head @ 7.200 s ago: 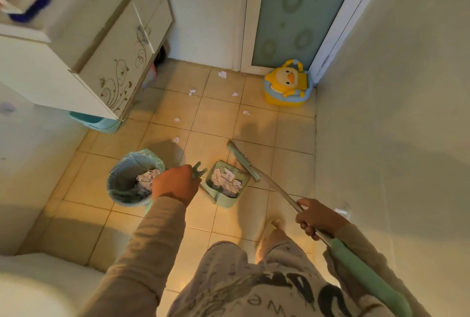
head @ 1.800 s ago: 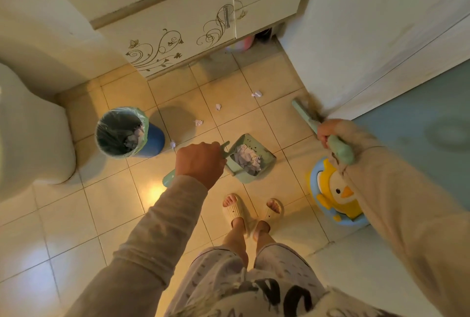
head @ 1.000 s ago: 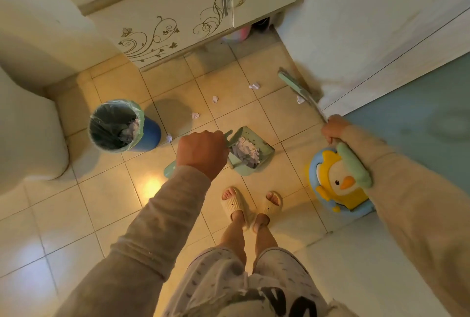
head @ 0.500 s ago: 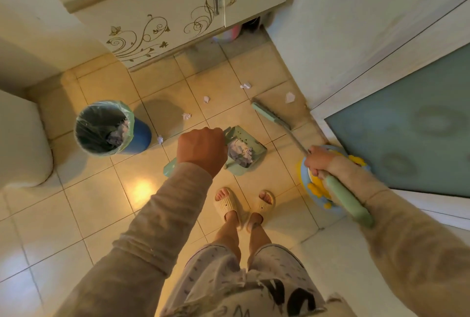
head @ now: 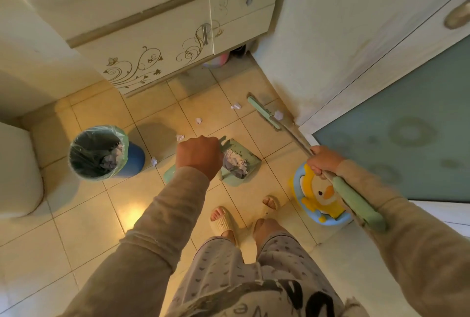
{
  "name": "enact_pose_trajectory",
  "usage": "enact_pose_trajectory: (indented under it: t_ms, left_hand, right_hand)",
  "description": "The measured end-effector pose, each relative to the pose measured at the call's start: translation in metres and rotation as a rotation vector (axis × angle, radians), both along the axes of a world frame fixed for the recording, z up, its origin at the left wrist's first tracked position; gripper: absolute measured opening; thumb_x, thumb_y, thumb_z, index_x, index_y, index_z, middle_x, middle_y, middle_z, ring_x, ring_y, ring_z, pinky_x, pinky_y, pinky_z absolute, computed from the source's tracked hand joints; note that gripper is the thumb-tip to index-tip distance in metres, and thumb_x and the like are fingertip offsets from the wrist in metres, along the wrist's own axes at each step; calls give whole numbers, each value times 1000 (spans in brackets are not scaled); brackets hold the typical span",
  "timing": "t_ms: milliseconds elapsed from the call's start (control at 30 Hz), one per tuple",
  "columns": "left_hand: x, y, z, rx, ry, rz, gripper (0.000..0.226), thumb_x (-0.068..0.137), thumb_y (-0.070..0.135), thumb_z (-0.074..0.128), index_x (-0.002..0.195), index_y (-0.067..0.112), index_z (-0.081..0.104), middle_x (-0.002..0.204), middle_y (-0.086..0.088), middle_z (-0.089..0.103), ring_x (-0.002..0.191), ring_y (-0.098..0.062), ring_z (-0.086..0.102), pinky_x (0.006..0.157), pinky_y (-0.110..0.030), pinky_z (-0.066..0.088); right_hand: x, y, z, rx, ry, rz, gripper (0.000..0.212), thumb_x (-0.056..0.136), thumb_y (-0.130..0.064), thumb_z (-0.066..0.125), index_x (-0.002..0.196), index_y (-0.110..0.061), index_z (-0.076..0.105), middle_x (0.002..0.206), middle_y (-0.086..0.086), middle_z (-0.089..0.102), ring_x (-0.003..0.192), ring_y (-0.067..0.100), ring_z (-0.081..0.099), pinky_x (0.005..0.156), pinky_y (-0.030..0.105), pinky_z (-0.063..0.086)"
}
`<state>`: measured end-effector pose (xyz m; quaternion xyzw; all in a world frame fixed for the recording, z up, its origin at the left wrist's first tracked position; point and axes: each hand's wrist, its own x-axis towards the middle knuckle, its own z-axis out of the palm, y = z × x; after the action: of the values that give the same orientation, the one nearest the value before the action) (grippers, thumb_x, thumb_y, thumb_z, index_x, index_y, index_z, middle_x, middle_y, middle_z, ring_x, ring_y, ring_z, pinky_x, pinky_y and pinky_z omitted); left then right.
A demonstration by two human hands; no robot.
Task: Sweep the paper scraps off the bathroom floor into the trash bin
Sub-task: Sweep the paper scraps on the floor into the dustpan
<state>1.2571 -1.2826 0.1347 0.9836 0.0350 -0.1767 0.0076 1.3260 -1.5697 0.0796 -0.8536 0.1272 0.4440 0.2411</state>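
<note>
Tiled floor (head: 84, 217) | left hand (head: 199, 155) fisted on dustpan (head: 235, 162) handle | right hand (head: 323, 159) gripping broom (head: 264, 117), scrap (head: 279, 114) just behind its head, nearer my right.

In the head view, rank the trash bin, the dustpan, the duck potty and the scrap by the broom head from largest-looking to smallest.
1. Trash bin
2. Duck potty, partly hidden by the right arm, so nearly tied with the bin
3. Dustpan
4. Scrap by the broom head

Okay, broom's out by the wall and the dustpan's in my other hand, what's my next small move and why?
Probably draw the broom head back toward the dustpan, pulling along the scrap beside its bristles near the wall. Your right hand grips the handle, and the dustpan in your left hand sits on the floor.
</note>
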Motion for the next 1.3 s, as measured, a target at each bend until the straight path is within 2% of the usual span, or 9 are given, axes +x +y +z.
enact_pose_trajectory:
  t_ms: [100, 200, 300, 433, 533, 667, 900, 1233, 1300]
  left_hand:
    - [18, -11, 8, -1, -3, 14, 25, 94, 34, 49, 97, 16, 66, 75, -4, 65, 74, -25, 66, 72, -31, 52]
    - [39, -23, 17, 13, -18, 17, 26, 94, 34, 49, 98, 15, 66, 77, -4, 64, 75, -25, 66, 77, -36, 55]
    - [65, -36, 22, 13, -11, 28, 28, 94, 37, 49, 100, 16, 66, 83, -4, 68, 78, -24, 66, 78, -36, 55]
    - [100, -58, 22, 21, 17, 65, 30, 93, 43, 48, 103, 20, 65, 83, 0, 66, 78, -21, 64, 75, -32, 52]
    - [124, -76, 16, 36, 49, 88, 31, 93, 44, 48, 104, 21, 64, 80, 1, 63, 76, -19, 61, 74, -32, 51]
    - [145, -94, 11, 54, 74, 129, 31, 93, 44, 48, 104, 21, 64, 78, 2, 60, 76, -19, 62, 73, -32, 50]
    - [167, -99, 11, 19, 91, 216, 30, 90, 42, 52, 105, 19, 64, 90, -2, 67, 83, -22, 64, 79, -34, 52]
    - [157, -105, 7, 15, 71, 166, 27, 94, 37, 48, 101, 18, 65, 86, -3, 69, 81, -22, 66, 75, -32, 53]
    - [156, -103, 7, 10, 71, 173, 28, 94, 37, 48, 102, 17, 66, 87, -4, 69, 82, -22, 66, 76, -32, 52]
  right_hand:
    - [23, -8, 2, -7, -31, -15, 42, 81, 9, 44, 122, 15, 49, 50, 10, 44, 40, 19, 37, 38, 21, 33]
    - [50, -22, 4, -25, -52, 4, 9, 81, 8, 46, 82, 1, 50, 38, 7, 45, 30, 13, 40, 32, 16, 33]
    - [82, -40, -1, -9, -67, 38, 26, 81, 9, 46, 64, -9, 37, 33, 4, 45, 28, 13, 41, 39, 20, 34]
    - [126, -65, -11, 5, -40, 92, 12, 81, 11, 48, 86, 0, 48, 54, 12, 46, 46, 23, 39, 53, 34, 39]
    - [150, -81, -20, -32, -3, 127, 27, 80, 8, 49, 106, 5, 52, 54, 13, 49, 48, 23, 43, 65, 37, 43]
    - [168, -96, -34, -35, 40, 170, 52, 82, 7, 48, 133, 15, 39, 55, 12, 50, 50, 23, 45, 58, 29, 41]
    - [178, -119, -25, 94, 213, 63, 15, 87, 8, 43, 98, -2, 42, 56, 10, 39, 35, 14, 39, 34, 16, 34]
    - [188, -134, 4, 161, 180, -27, 12, 89, 6, 44, 89, -5, 46, 54, 9, 38, 29, 9, 35, 33, 16, 31]
    - [192, -122, -7, 131, 114, 5, 24, 89, 8, 44, 111, -3, 47, 55, 11, 41, 39, 17, 37, 32, 17, 33]
